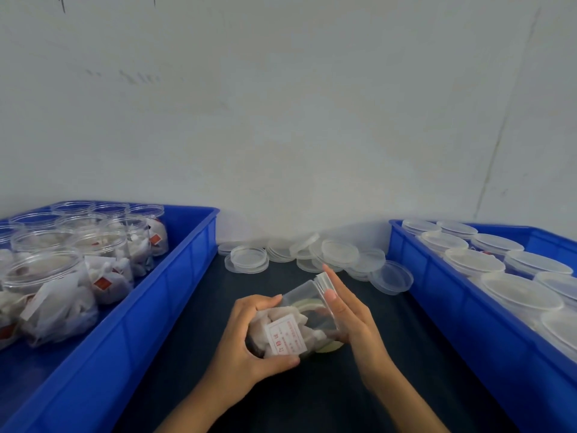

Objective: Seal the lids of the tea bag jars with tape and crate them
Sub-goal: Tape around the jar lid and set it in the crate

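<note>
A clear plastic tea bag jar (290, 326) with a white label and a lid lies tilted between both hands above the dark table (193, 354). My left hand (249, 345) grips its bottom end, thumb under the label. My right hand (352, 310) is at the lid end, with the index finger straight along the lid and the thumb pressed on the jar's neck. A yellowish tape roll (327, 347) shows behind and through the jar, next to my right hand's curled lower fingers. Open jars of tea bags (46, 276) fill the left blue crate (175, 276).
Lidded jars (499, 276) stand in rows in the right blue crate (443, 314). Several loose clear lids (312, 254) lie piled on the table against the white wall, between the two crates.
</note>
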Demonstrator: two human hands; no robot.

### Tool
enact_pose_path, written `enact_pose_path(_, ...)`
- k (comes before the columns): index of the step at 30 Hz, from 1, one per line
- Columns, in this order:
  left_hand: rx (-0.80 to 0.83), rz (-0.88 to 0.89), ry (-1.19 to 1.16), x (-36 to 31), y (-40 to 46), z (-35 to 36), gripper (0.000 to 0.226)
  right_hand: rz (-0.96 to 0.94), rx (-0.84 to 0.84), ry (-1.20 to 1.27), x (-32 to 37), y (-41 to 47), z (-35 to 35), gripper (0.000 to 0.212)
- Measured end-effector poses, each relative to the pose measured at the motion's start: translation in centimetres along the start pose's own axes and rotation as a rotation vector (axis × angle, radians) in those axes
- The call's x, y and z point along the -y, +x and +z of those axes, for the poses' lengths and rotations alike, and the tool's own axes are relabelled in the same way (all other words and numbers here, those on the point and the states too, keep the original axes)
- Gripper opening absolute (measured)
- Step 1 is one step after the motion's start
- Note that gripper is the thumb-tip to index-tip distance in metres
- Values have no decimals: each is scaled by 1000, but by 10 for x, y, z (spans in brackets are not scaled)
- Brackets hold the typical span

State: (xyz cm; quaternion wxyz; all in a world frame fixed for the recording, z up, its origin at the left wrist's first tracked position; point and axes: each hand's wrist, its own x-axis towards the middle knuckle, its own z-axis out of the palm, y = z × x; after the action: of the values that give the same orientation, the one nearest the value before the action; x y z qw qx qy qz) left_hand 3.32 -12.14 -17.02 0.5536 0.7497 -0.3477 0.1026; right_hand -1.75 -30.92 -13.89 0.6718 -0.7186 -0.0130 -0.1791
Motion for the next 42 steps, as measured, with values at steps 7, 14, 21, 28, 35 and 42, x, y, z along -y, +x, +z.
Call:
enact_pose_path(7, 9, -314, -369, 2, -2, 8, 102, 1, -39, 41, -8, -1, 8, 48)
enact_pose_path(14, -63, -388, -467, -4, 0, 1, 96, -45, -47, 58, -9, -6, 17, 47)
enact_pose_path(21, -20, -563, -605, -15, 1, -4, 97, -204, 54, 5, 1, -6, 6, 57)
enact_pose_path(28, 181, -689, -686, -20, 6, -15, 55, -255, 198, -8, 23, -7, -10, 59)
enact_pose_path(35, 240, -723, -797, -16, 6, -14, 65, -291, 225, -83, 30, -11, -6, 54)
enact_pose_path(42, 265, -758, -803, -16, 7, -16, 67, -280, 246, -89, 30, -15, 2, 54)
